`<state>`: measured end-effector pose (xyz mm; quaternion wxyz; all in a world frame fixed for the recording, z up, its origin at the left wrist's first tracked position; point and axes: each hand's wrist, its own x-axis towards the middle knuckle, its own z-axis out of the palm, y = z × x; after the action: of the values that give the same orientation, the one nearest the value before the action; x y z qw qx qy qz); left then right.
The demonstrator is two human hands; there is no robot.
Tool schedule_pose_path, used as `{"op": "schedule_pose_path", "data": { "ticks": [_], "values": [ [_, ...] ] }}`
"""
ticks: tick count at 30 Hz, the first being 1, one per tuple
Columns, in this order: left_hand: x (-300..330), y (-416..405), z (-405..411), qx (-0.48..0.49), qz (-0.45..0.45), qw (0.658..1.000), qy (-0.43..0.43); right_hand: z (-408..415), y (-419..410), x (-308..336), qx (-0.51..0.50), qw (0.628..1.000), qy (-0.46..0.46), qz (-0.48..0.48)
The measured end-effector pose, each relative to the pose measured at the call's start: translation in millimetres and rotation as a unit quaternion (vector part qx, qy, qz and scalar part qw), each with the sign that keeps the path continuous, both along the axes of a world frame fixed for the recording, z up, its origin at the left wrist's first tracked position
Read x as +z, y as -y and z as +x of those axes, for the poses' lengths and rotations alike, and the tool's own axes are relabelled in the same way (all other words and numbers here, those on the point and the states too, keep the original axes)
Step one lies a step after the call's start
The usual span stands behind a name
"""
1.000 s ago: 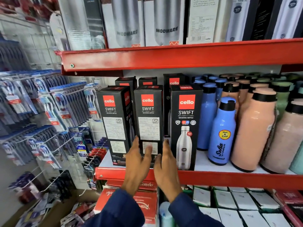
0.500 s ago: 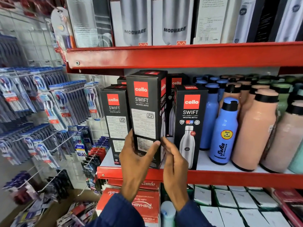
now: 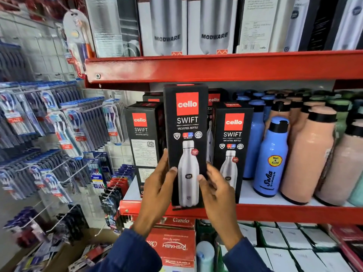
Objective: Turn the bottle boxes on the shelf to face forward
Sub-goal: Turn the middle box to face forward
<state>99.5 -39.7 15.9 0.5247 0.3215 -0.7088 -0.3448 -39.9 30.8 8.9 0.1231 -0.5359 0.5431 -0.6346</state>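
- Sleeves (image 3: 127,252): dark blue, at the bottom edge, nearest the camera, one on each forearm.
- Left hand (image 3: 157,191): clamped on the left edge of the middle box, thumb lying across its front face, fingers hidden behind.
- Right hand (image 3: 218,195): clamped on the right edge of the middle box, thumb on the front face low down, fingers wrapped round the far side.
- Middle box (image 3: 186,144): black "cello SWIFT" carton, held upright between both hands in front of the shelf lip, bottle picture facing the camera. Its base overlaps the red lip; whether it rests on the shelf cannot be told. It stands higher than its neighbours.
- Shelf (image 3: 294,213): red front lip, white deck, level with the base of the middle box.
- Right box (image 3: 233,146): just right of the middle box, standing on the deck, bottle picture forward.
- Left box (image 3: 144,146): just left of the middle box, standing on the deck, printed text panel forward, turned slightly.
- Rear boxes (image 3: 214,99): behind the middle box, only the tops showing.
- Bottles (image 3: 273,158): right of the right box, blue, peach and green, in rows running back.
- Upper shelf (image 3: 216,67): red, above the middle box, carrying "MODWARE" cartons (image 3: 167,26).
- Toothbrush packs (image 3: 64,124): far left of the middle box, hung on a wire grid.
- Red cartons (image 3: 172,246): below the middle box, beneath the shelf.
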Motion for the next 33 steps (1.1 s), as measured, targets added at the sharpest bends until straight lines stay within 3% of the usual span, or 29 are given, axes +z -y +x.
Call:
{"op": "schedule_pose_path", "data": {
  "ticks": [6, 12, 21, 24, 27, 29, 33],
  "values": [
    [-7.1, 31.9, -12.6, -0.020, -0.040, 0.997, 0.064, -1.2, 31.3, -15.3, -0.067, 0.998, -0.005, 0.009],
    [-29.4, 46.9, -20.2, -0.013, 0.007, 0.994, 0.110, -4.1, 49.4, -31.1, -0.109, 0.991, -0.044, 0.061],
    [-44.9, 40.4, -17.2, -0.005, 0.007, 0.991, 0.134, -1.3, 44.0, -47.8, -0.132, 0.988, -0.065, 0.053],
    [-45.4, 26.9, -4.7, 0.023, 0.003, 0.991, 0.133, 4.6, 34.3, -52.5, -0.169, 0.985, -0.022, 0.016],
    [-42.5, 15.5, 17.6, 0.107, -0.019, 0.991, 0.075, 15.5, 21.6, -52.4, -0.215, 0.973, 0.039, -0.068],
    [-34.5, 13.0, 32.4, 0.179, -0.042, 0.983, 0.014, 29.1, 18.8, -46.2, -0.170, 0.981, 0.034, -0.085],
    [-23.7, 28.2, 48.4, 0.265, -0.045, 0.961, -0.066, 66.8, 32.8, -29.0, 0.019, 1.000, -0.004, 0.009]
  ]
}}
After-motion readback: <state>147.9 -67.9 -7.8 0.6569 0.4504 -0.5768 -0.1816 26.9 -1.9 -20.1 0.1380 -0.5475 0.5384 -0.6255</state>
